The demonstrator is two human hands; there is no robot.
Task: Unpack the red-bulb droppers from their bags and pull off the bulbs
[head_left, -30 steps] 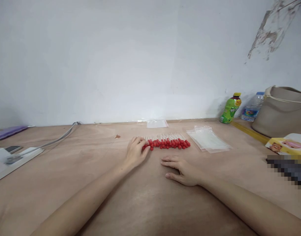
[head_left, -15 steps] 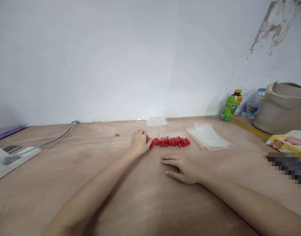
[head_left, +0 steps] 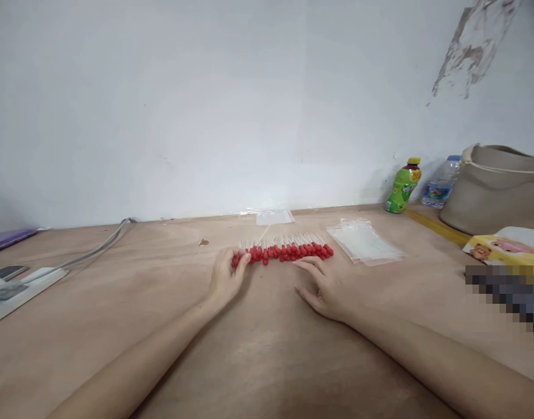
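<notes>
Head view, red-tipped sticks (head_left: 288,252): a row between the middle and back edge of the desk (head_left: 258,349), tips toward the front edge
Left grip (head_left: 225,274): narrow, at the row's left end, red tips between thumb and fingers; cannot tell whether any are pinched
Right grip (head_left: 330,292): wide, fingertips just before the row's right half
Green bottle (head_left: 398,192): near the back edge, right; lettering unreadable
Clear bottle (head_left: 437,192): beside it, label unreadable
Yellow packet (head_left: 489,249): toward the right edge, cartoon bear printed
</notes>
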